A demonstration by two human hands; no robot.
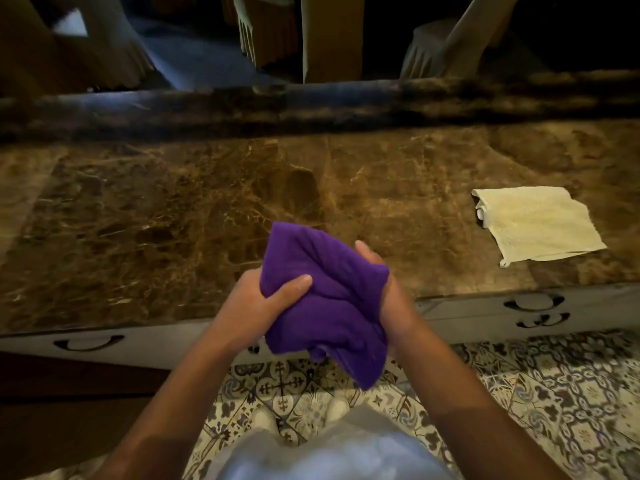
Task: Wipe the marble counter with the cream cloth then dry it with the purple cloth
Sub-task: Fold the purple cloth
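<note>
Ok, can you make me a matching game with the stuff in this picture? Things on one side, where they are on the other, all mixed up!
Things:
1. purple cloth
2. cream cloth
3. marble counter
4. patterned tiles

Places:
A. lying flat on the counter, off to the right
B. on the floor under the person's feet
C. bunched up between the left hand and right hand
D. stretching wide across the picture, above the white drawers

Pairs: 1-C, 2-A, 3-D, 4-B

Dim room: patterned floor tiles (554, 393), pale drawers (485, 311) with dark handles (533, 303).
</note>
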